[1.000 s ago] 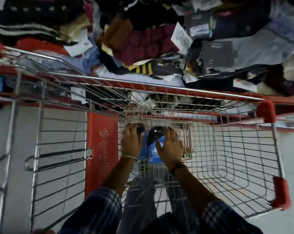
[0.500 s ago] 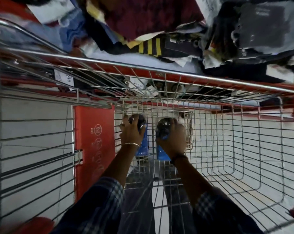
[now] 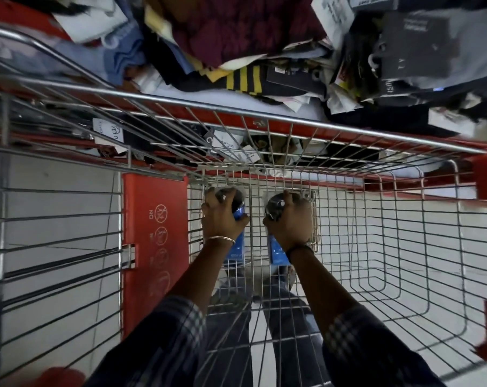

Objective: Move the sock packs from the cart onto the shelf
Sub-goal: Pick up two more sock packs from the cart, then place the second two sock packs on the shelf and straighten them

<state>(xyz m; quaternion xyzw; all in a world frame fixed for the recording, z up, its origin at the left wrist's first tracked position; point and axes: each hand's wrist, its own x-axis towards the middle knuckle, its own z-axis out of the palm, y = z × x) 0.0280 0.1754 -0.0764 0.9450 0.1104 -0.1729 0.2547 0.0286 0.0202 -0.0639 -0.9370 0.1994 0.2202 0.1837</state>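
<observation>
Both arms reach down into the wire cart (image 3: 376, 247). My left hand (image 3: 221, 219) is shut on a sock pack (image 3: 238, 251) with dark socks at the top and a blue card below. My right hand (image 3: 291, 223) is shut on a second, similar sock pack (image 3: 277, 251). The two packs are held side by side, upright, a small gap between them, near the cart's far wall. Beyond the cart's far rim, the shelf (image 3: 264, 93) is heaped with loose socks and packs.
A red plastic flap (image 3: 154, 247) with white symbols stands at the cart's left side. A lower red shelf level (image 3: 264, 152) with more packs shows through the cart's wires. Red corner bumpers (image 3: 486, 177) mark the cart's right edge. Pale floor lies beneath.
Both hands have closed around the two packs and drawn them apart and up a little. The view has moved closer to the cart and shelf.
</observation>
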